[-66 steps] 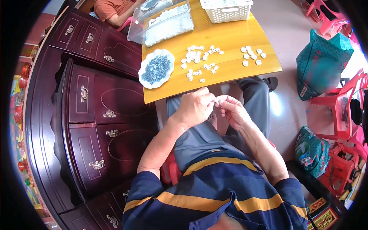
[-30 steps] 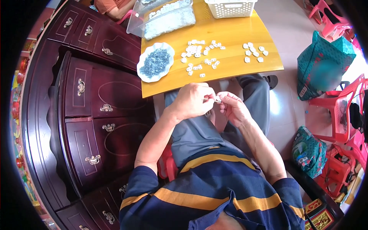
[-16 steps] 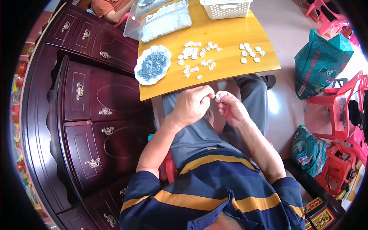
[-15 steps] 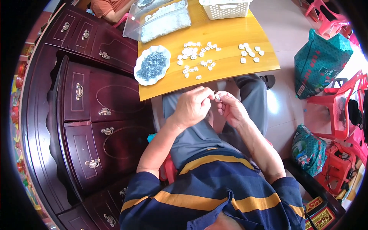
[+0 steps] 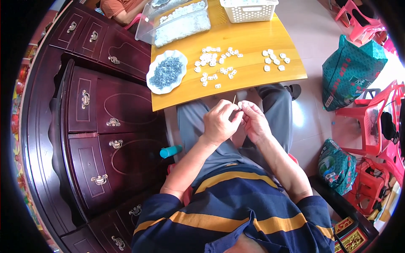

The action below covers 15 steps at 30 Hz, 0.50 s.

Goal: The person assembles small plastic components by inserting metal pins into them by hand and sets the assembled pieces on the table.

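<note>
Above my lap, just off the table's near edge, my two hands meet at the fingertips. My left hand [image 5: 219,123] is closed in a pinch, with a thin pale pin [image 5: 234,99] sticking up by its fingertips. Closed too, my right hand [image 5: 255,126] pinches a small white piece [image 5: 240,105], mostly covered by the fingers. Small white pieces with dark holes [image 5: 209,58] lie scattered mid-table, and several rounder ones [image 5: 272,56] lie to the right. A scalloped white dish [image 5: 182,76] on the left holds a heap of thin dark metal pins [image 5: 166,72].
At the table's [image 5: 253,38] far side stand a clear plastic box [image 5: 144,26] of white pieces and a white perforated basket [image 5: 249,16]. Dark wooden drawers [image 5: 86,122] run along the left. A teal bottle [image 5: 171,151], teal bags [image 5: 350,76] and red stools [image 5: 369,130] stand around. Another person's arm [image 5: 126,16] shows far left.
My left hand has shifted right and slightly down, and its wrist has turned. The thin pin now stands out above its fingers. More of the teal bottle shows beside my left arm.
</note>
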Each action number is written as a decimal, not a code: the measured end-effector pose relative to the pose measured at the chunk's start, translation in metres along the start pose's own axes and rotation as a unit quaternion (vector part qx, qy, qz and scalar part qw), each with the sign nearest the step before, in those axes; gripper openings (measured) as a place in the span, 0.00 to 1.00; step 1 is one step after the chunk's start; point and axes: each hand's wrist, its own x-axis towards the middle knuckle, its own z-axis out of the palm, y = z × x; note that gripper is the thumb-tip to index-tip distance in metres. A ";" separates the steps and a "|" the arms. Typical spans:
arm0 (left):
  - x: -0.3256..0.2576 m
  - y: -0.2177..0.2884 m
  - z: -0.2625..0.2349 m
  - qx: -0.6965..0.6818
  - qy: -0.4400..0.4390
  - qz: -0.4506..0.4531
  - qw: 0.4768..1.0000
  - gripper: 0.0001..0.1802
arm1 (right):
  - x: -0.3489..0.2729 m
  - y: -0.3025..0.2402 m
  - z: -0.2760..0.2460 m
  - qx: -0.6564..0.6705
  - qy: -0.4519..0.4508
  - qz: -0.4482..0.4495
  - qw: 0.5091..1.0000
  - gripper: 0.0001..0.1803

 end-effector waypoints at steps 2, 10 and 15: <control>0.001 0.001 0.003 0.010 0.001 -0.008 1.000 0.08 | 0.000 0.002 0.000 -0.005 0.013 -0.009 1.000 0.07; 0.007 0.001 0.009 0.024 0.016 0.023 0.999 0.07 | 0.002 0.008 0.000 -0.014 0.026 -0.098 0.995 0.05; 0.009 0.005 0.007 0.011 0.018 0.032 0.999 0.07 | 0.004 0.000 0.000 -0.078 0.025 -0.152 0.985 0.05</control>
